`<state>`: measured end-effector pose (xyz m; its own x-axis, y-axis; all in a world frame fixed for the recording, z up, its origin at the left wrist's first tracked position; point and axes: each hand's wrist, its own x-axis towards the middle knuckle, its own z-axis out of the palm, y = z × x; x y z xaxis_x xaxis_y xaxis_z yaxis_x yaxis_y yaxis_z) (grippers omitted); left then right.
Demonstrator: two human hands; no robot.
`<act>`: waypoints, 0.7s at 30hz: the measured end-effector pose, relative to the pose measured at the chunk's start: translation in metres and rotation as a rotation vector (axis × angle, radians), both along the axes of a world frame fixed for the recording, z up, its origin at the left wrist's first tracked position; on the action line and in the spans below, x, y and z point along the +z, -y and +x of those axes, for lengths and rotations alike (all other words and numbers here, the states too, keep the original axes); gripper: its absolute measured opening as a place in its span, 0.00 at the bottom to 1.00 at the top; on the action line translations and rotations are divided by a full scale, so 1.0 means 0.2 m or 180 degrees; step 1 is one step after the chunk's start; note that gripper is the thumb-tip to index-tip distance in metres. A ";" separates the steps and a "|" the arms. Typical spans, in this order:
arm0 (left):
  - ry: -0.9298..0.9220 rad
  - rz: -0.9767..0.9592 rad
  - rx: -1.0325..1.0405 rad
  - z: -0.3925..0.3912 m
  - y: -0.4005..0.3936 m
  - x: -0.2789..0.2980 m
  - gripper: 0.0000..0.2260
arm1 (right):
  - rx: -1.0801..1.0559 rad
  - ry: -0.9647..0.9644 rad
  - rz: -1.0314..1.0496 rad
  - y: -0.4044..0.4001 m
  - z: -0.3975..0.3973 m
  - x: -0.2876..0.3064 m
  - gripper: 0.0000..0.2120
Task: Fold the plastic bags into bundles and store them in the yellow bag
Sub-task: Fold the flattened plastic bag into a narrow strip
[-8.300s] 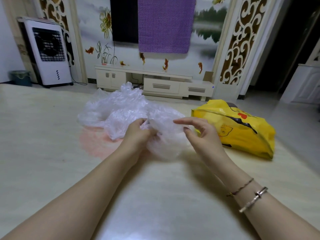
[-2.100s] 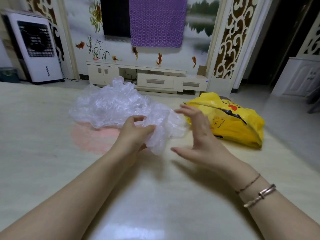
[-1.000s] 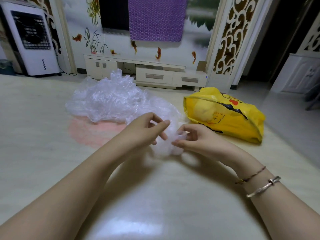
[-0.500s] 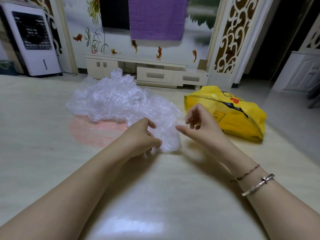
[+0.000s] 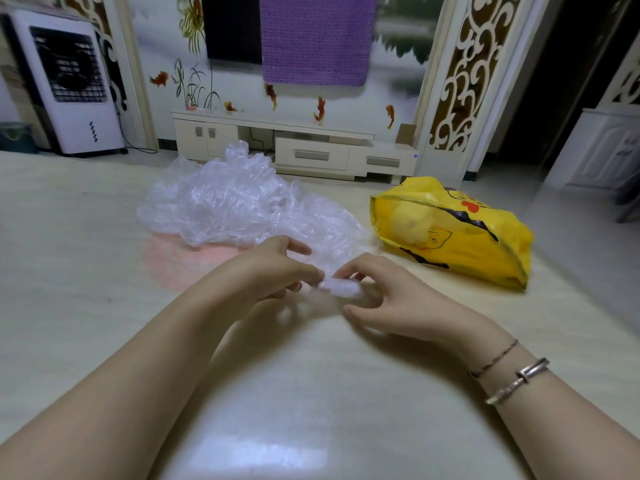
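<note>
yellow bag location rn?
In the head view, the yellow bag lies on the floor at right, beyond the right hand, right of the clear plastic bag pile.

bag: loose sheet → tight small bundle (image 5: 341,286) | right hand (image 5: 391,299): lifted clear → grip on bundle

We see bare tabletop (image 5: 104,271) open to the left and near us. Ahead, the heap of clear plastic bags (image 5: 225,206) blocks the way; to the right lies the yellow bag (image 5: 460,244). Between these 2 a strip of tabletop stays free.
</note>
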<state>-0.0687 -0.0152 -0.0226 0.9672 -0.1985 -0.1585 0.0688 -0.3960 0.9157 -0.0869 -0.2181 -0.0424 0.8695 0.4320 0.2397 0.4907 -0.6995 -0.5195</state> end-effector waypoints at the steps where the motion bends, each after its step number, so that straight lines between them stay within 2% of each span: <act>1: -0.0014 -0.0040 -0.0035 -0.01 0.00 0.01 0.20 | -0.0022 0.0093 -0.0026 -0.01 0.00 -0.01 0.12; 3: 0.0125 -0.0052 -0.0153 -0.02 0.00 0.02 0.18 | -0.0082 0.0300 -0.0060 -0.02 0.01 -0.02 0.10; 7: 0.0553 0.0143 -0.0375 -0.06 0.01 0.04 0.23 | -0.0183 0.0415 0.0095 -0.03 0.02 -0.02 0.05; 9: 0.0636 0.0309 -0.0558 -0.05 0.02 0.02 0.19 | -0.0234 0.0266 0.0215 -0.02 0.01 0.00 0.05; 12: 0.0493 0.0282 -0.0568 -0.05 0.05 0.00 0.14 | -0.0377 -0.0158 0.0739 -0.03 0.00 0.03 0.08; 15: 0.0267 0.0017 -0.0270 -0.04 0.06 -0.01 0.09 | -0.0546 -0.0571 0.1371 -0.03 0.01 0.04 0.07; 18: 0.0112 0.0021 -0.0135 -0.04 0.06 -0.02 0.05 | -0.0668 -0.0680 0.1477 -0.04 0.04 0.02 0.05; 21: -0.0005 -0.0079 -0.0071 -0.03 0.08 -0.03 0.03 | -0.0870 -0.0483 0.1368 -0.05 0.09 -0.03 0.06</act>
